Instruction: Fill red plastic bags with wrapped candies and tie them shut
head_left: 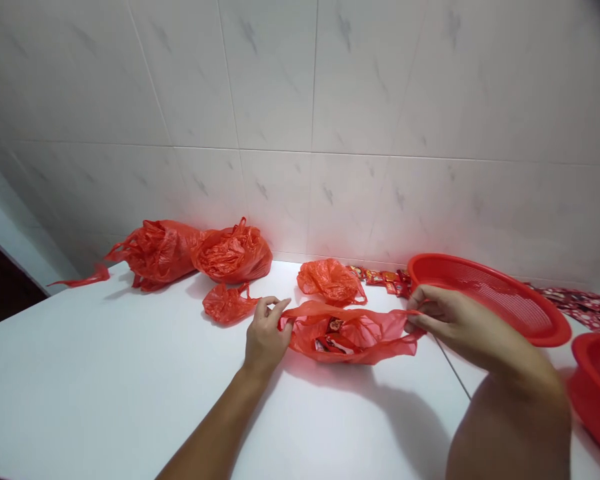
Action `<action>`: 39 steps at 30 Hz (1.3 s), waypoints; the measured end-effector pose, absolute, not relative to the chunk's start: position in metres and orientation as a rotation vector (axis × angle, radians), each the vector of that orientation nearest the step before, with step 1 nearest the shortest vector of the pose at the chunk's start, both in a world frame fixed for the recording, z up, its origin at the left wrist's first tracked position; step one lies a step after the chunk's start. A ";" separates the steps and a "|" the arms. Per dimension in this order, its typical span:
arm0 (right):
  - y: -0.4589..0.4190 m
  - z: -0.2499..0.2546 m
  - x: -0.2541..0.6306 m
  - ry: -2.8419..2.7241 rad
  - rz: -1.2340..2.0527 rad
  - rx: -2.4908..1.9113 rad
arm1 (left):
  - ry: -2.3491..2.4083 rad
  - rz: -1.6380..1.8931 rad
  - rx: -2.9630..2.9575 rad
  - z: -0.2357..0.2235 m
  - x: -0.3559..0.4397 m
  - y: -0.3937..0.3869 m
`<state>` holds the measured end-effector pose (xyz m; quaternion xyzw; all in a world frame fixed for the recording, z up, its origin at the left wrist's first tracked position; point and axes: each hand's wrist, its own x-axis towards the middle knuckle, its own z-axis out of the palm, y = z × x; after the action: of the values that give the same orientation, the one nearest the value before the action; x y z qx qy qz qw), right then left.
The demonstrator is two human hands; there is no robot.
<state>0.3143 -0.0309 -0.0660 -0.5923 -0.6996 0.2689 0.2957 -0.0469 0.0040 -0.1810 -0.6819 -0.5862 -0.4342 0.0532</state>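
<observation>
**Bench-top view from a head-worn camera, looking forward and down.** The left grip point(267, 333) and the right grip point(455, 320) each closed on opposite sides of the mouth of a red plastic carrier bag point(350, 343), pinching the thin film between the fingers and thumb. The right grip held a stretched handle, which was drawn taut across the top of the bag. The bag lay on the white bench point(130, 380), held open between the two grips, with small red printed packets point(330, 338) visible inside.

**State of the work:** Some packets lay inside the held bag, while a further group of red printed packets point(380, 280) remained on the bench against the wall, outside any bag. Whether more were hidden could not be determined.

**Surroundings:** Four more red plastic bags lay bunched on the bench: a large bag point(155, 253) and a second large bag point(233, 253) at the left, a small crumpled bag point(227, 303) near the left grip, and a rounded bag point(330, 281) just behind the held bag. Their contents could not be seen. To the right stood a red plastic mesh basket point(510, 293), with a second red basket point(597, 393) at the frame edge. A red patterned cloth point(577, 307) lay beyond them, against the tiled wall point(280, 87).
</observation>
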 end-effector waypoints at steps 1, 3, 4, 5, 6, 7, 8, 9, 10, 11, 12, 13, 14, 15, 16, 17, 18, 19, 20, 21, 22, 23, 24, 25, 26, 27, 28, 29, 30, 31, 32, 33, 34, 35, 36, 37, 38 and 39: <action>-0.031 -0.064 0.310 -1.873 0.705 -1.594 | -1.792 -1.314 -2.104 -0.181 -0.048 0.006; -0.030 -0.059 0.302 -1.883 0.651 -1.739 | -1.824 -1.349 -2.157 -0.179 -0.051 0.009; -0.028 -0.057 0.300 -1.885 0.616 -1.843 | -1.864 -1.391 -2.167 -0.177 -0.052 0.010; -0.027 -0.055 0.299 -1.885 0.576 -1.945 | -1.925 -1.450 -2.169 -0.174 -0.053 0.010; -0.026 -0.054 0.300 -1.888 0.534 -2.024 | -2.002 -1.513 -2.167 -0.169 -0.054 0.010; -0.025 -0.054 0.302 -1.890 0.502 -2.074 | -2.086 -1.560 -2.172 -0.162 -0.056 0.010; -0.024 -0.055 0.305 -1.889 0.485 -2.097 | -2.165 -1.568 -2.183 -0.154 -0.058 0.009; -0.024 -0.055 0.308 -1.881 0.479 -2.093 | -2.230 -1.511 -2.210 -0.144 -0.060 0.008; -0.025 -0.056 0.311 -1.871 0.480 -2.064 | -2.279 -1.384 -2.245 -0.133 -0.061 0.007; -0.025 -0.057 0.313 -1.864 0.487 -2.014 | -2.316 -1.202 -2.274 -0.121 -0.063 0.006; -0.026 -0.057 0.314 -1.858 0.497 -1.952 | -2.339 -1.007 -2.289 -0.109 -0.064 0.005; -0.027 -0.057 0.314 -1.850 0.502 -1.880 | -2.351 -0.843 -2.290 -0.097 -0.064 0.005; -0.028 -0.056 0.313 -1.840 0.504 -1.802 | -2.356 -0.733 -2.283 -0.087 -0.064 0.006; -0.029 -0.054 0.310 -1.820 0.506 -1.729 | -2.358 -0.681 -2.270 -0.078 -0.063 0.008; -0.030 -0.052 0.307 -1.798 0.525 -1.659 | -2.359 -0.678 -2.249 -0.070 -0.061 0.011; -0.031 -0.050 0.303 -1.776 0.571 -1.586 | -2.357 -0.701 -2.227 -0.064 -0.059 0.014; -0.031 -0.047 0.299 -1.752 0.643 -1.502 | -2.354 -0.730 -2.204 -0.058 -0.057 0.018; -0.031 -0.045 0.295 -1.725 0.729 -1.413 | -2.352 -0.766 -2.178 -0.053 -0.055 0.021; -0.031 -0.043 0.292 -1.693 0.808 -1.334 | -2.345 -0.823 -2.150 -0.048 -0.053 0.023; -0.030 -0.042 0.290 -1.653 0.854 -1.286 | -2.330 -0.903 -2.119 -0.044 -0.052 0.025; -0.028 -0.042 0.289 -1.613 0.856 -1.286 | -2.302 -1.006 -2.090 -0.039 -0.051 0.025; -0.027 -0.042 0.289 -1.582 0.812 -1.339 | -2.262 -1.122 -2.067 -0.035 -0.050 0.025; -0.025 -0.042 0.290 -1.568 0.738 -1.434 | -2.215 -1.238 -2.052 -0.031 -0.049 0.024; -0.023 -0.043 0.292 -1.568 0.654 -1.552 | -2.172 -1.336 -2.055 -0.027 -0.048 0.023; -0.022 -0.045 0.295 -1.584 0.583 -1.667 | -2.141 -1.405 -2.074 -0.025 -0.047 0.022; -0.020 -0.046 0.298 -1.616 0.538 -1.763 | -2.125 -1.447 -2.094 -0.023 -0.045 0.021; -0.020 -0.048 0.302 -1.654 0.516 -1.832 | -2.127 -1.461 -2.108 -0.022 -0.044 0.020; -0.019 -0.049 0.305 -1.687 0.512 -1.877 | -2.148 -1.444 -2.109 -0.022 -0.042 0.020; -0.019 -0.050 0.309 -1.712 0.520 -1.900 | -2.180 -1.400 -2.096 -0.021 -0.040 0.019; -0.019 -0.051 0.312 -1.724 0.527 -1.905 | -2.214 -1.335 -2.078 -0.021 -0.038 0.018; -0.020 -0.052 0.314 -1.721 0.528 -1.893 | -2.246 -1.253 -2.061 -0.021 -0.036 0.016; -0.021 -0.052 0.317 -1.702 0.529 -1.866 | -2.274 -1.164 -2.047 -0.020 -0.035 0.014; -0.022 -0.052 0.318 -1.668 0.540 -1.820 | -2.297 -1.078 -2.034 -0.020 -0.034 0.012; -0.023 -0.051 0.319 -1.622 0.568 -1.747 | -2.313 -1.016 -2.021 -0.019 -0.034 0.010; -0.025 -0.050 0.319 -1.571 0.614 -1.643 | -2.325 -0.995 -2.015 -0.019 -0.034 0.008; -0.025 -0.049 0.318 -1.518 0.678 -1.513 | -2.337 -1.026 -2.029 -0.019 -0.034 0.006; -0.026 -0.048 0.316 -1.463 0.754 -1.368 | -2.344 -1.107 -2.067 -0.019 -0.035 0.004; -0.027 -0.047 0.313 -1.407 0.835 -1.225 | -2.344 -1.228 -2.129 -0.019 -0.036 0.003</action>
<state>0.3133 -0.0267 -0.0468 -0.5113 -0.5873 0.3484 0.5219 -0.0359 0.0029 -0.0190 -0.6217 -0.6846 -0.3588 -0.1269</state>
